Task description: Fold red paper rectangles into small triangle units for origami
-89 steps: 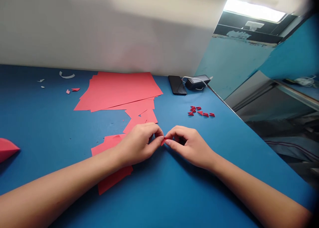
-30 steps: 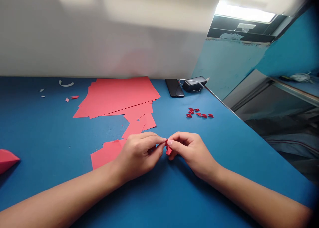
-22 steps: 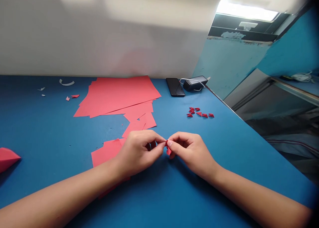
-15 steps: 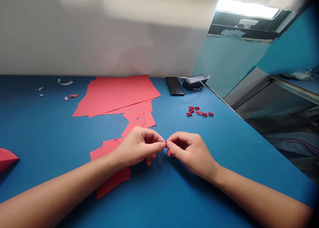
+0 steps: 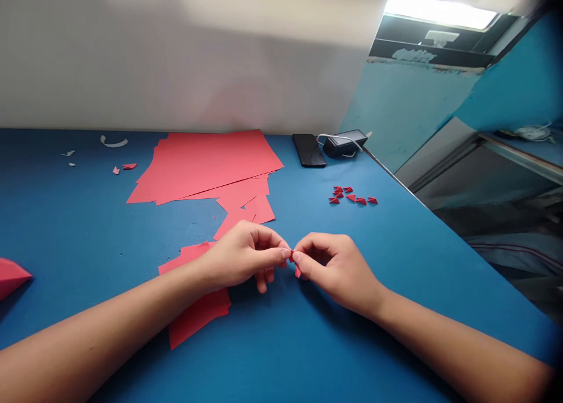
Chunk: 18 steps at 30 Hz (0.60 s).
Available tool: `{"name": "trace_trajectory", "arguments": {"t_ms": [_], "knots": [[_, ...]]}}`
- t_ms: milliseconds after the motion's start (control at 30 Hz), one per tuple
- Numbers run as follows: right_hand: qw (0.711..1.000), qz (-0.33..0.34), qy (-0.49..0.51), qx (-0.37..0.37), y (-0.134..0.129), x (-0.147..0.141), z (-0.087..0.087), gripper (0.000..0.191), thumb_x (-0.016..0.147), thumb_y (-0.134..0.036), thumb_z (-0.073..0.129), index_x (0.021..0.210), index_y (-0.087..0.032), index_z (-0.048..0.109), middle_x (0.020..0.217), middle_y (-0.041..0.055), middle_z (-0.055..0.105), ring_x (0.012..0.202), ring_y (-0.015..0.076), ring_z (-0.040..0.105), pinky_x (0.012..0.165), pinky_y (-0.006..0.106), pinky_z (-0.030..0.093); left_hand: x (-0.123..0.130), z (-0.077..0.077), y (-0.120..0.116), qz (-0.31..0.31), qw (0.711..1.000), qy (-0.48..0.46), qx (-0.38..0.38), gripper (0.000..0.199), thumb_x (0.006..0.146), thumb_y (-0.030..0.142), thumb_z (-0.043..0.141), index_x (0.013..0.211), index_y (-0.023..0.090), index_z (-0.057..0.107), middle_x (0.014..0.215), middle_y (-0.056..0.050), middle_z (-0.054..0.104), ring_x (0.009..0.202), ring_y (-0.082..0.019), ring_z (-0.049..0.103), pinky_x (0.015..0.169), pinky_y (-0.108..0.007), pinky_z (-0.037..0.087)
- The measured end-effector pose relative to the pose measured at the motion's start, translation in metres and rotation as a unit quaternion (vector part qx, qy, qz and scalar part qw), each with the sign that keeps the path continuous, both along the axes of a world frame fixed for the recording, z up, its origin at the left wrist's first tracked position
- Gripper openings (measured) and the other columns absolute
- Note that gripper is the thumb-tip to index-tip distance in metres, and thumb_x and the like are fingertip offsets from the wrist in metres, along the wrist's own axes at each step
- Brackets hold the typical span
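Note:
Between my two hands is a small folded piece of red paper point(image 5: 298, 271), held just above the blue table. My left hand point(image 5: 250, 253) pinches its left side between thumb and forefinger, the other fingers curled below. From the other side, my right hand point(image 5: 338, 268) grips it with thumb and fingertips. Much of the paper is hidden by the fingertips; a short flap hangs below them. Under and beside my left wrist lie cut red paper pieces point(image 5: 200, 321). Beyond my right hand sit several small folded red triangles point(image 5: 350, 197).
Large red paper sheets point(image 5: 211, 162) lie stacked at the back. A black phone point(image 5: 308, 151) and a dark box-shaped device point(image 5: 345, 144) with a white cable rest behind the triangles. White and red scraps point(image 5: 114, 142) are at the back left. A red folded shape point(image 5: 13, 278) stands far left.
My left fingertips have shifted slightly left, and a little more red paper shows between the hands. Both hands keep their pinch; the view has moved slightly.

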State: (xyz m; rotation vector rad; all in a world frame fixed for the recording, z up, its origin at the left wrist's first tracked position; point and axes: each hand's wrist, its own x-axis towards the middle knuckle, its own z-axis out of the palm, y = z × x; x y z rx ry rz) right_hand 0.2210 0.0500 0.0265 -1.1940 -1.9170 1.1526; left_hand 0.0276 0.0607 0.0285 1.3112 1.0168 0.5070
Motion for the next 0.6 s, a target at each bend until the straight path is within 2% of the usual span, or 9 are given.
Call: {"name": "trace_trajectory", "arguments": {"t_ms": [233,467,600], "knots": [[0.993,0.020,0.062,-0.097,0.0032,0.0017,-0.0005,0.020,0.085,-0.031,0.058,0.071,-0.018,0.063,0.065,0.0013,0.064,0.056,0.0133,0.060,0.057,0.025,0.049,0.0006,-0.0025,0.0001,-0.002,1.000,-0.027,-0.008,0.026,0.082,0.041,0.061,0.078,0.015,0.060,0.057,0.002,0.061,0.041,-0.009,0.055,0.040,-0.018,0.045],[0.992,0.021,0.073,-0.105,0.0035,0.0023,0.0003,0.019,0.086,-0.027,0.056,0.073,-0.017,0.065,0.066,0.0009,0.065,0.058,0.0126,0.061,0.058,0.024,0.049,-0.0001,-0.0020,0.0005,-0.001,0.998,-0.059,-0.011,0.023,0.083,0.037,0.061,0.080,0.014,0.062,0.063,-0.001,0.063,0.047,-0.009,0.056,0.041,-0.018,0.048],[0.991,0.010,0.074,-0.109,0.0039,0.0015,-0.0001,0.020,0.086,-0.026,0.056,0.071,-0.016,0.064,0.066,0.0007,0.064,0.058,0.0125,0.062,0.058,0.024,0.049,-0.0013,-0.0037,0.0022,-0.004,0.995,-0.097,-0.027,0.022,0.083,0.035,0.060,0.084,0.013,0.064,0.077,-0.004,0.065,0.059,-0.012,0.061,0.043,-0.020,0.051]]}}
